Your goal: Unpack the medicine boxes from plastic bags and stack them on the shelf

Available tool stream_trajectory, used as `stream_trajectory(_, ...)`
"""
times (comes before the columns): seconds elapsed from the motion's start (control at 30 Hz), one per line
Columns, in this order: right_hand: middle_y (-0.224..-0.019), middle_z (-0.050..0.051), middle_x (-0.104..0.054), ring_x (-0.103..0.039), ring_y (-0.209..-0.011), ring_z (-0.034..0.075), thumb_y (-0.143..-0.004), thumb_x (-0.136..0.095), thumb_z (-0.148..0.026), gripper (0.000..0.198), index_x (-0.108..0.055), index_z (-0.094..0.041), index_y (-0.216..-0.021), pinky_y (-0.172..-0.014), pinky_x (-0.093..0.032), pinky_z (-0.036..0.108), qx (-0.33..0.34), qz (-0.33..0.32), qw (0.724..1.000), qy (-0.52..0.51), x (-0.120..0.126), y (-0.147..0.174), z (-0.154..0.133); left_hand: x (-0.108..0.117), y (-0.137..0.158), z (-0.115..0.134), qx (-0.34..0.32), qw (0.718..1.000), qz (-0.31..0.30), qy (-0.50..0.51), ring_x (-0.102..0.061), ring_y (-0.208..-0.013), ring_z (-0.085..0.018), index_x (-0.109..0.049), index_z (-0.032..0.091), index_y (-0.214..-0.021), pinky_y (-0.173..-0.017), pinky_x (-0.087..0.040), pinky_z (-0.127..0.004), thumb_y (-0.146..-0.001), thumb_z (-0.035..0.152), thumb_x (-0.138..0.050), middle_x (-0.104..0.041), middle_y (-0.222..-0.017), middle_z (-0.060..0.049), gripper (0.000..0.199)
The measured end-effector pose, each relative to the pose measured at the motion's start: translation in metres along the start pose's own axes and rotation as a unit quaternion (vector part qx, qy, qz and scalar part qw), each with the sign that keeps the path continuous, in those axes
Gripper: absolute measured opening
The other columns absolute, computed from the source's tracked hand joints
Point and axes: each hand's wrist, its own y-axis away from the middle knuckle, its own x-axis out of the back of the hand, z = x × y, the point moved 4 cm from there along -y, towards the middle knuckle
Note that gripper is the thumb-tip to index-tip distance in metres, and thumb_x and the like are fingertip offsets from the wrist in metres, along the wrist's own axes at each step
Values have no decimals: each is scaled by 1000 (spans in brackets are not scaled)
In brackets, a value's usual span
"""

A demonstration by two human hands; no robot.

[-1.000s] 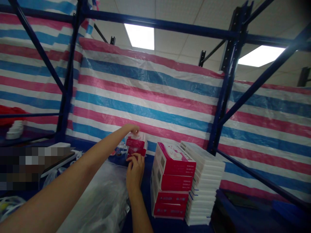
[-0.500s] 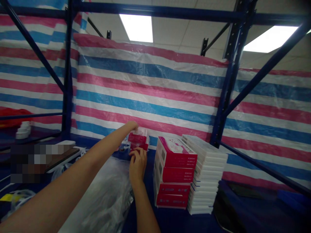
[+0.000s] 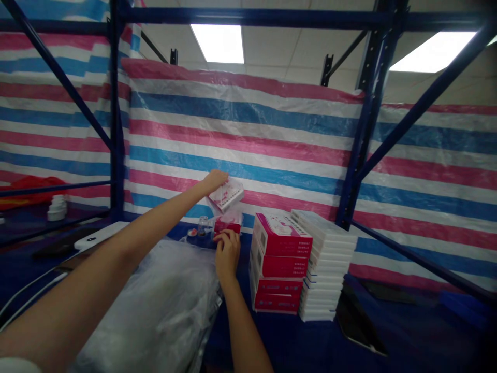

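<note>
My left hand (image 3: 217, 180) grips a small pink-and-white box (image 3: 230, 195) by its upper left corner, tilted in the air. Clear plastic hangs around that box. Just below it stands a red box (image 3: 229, 223) on the blue surface. My right hand (image 3: 228, 254) is at the front of the red box, with bent fingers slightly apart and fingertips at its lower edge. A small glass jar (image 3: 202, 226) stands left of the red box. To the right is a stack of red-and-white boxes (image 3: 281, 267).
White flat boxes (image 3: 330, 264) are piled beside the red stack. A heap of clear plastic bags (image 3: 163, 295) lies in front. Dark flat devices (image 3: 359, 324) lie at right, white cups (image 3: 57, 207) at far left. Blue rack posts (image 3: 359, 155) and a striped sheet (image 3: 240, 140) stand behind.
My left hand has risen, lifting the pink-and-white box off the red box below. My right hand stays by the lower red box. The view has shifted slightly.
</note>
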Motion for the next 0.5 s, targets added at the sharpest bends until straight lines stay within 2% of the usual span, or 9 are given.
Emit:
stream_trajectory(0.1, -89, 3, -57, -47, -91, 17, -72, -40, -1, 29, -62, -21, -69, -84, -35, 31, 6, -3, 1000, 6, 5, -1, -7, 35, 23, -19, 18, 997, 37, -64, -57, -95, -25, -51, 3, -109, -77, -40, -33, -87, 8, -33, -60, -96, -18, 29)
stream_trajectory(0.2, -91, 3, -57, -47, -93, 17, -72, -39, -2, 30, -62, -20, -70, -87, -34, 30, -16, 6, 1000, 4, 14, 1, -11, 73, 49, -40, 56, 992, 59, -101, -56, -95, -23, -48, 2, -107, -78, -38, -32, -89, 9, -31, -59, -92, -14, 26)
stream_trajectory(0.3, -91, 4, -57, -47, -93, 16, -72, -36, -4, 31, -63, -19, -70, -87, -34, 30, -51, 27, 998, 6, 26, 5, -14, 101, 75, -54, 23, 990, 55, -125, -54, -98, -21, -45, 0, -108, -80, -37, -33, -93, 11, -25, -56, -92, -9, 27)
stream_trajectory(0.4, -91, 4, -58, -48, -94, 16, -73, -33, -3, 33, -63, -18, -75, -88, -34, 30, -64, 32, 997, 15, 40, 2, -26, 105, 104, -60, -32, 988, 20, -148, -52, -99, -18, -45, 4, -110, -83, -35, -35, -91, 8, -23, -53, -92, -4, 29)
stream_trajectory(0.5, -94, 5, -60, -49, -97, 15, -76, -32, -4, 34, -62, -16, -85, -92, -33, 29, -72, 6, 997, 37, 45, -7, -45, 86, 138, -50, -73, 992, -7, -100, -49, -103, -17, -47, 8, -111, -87, -33, -37, -86, 6, -30, -53, -96, -2, 30)
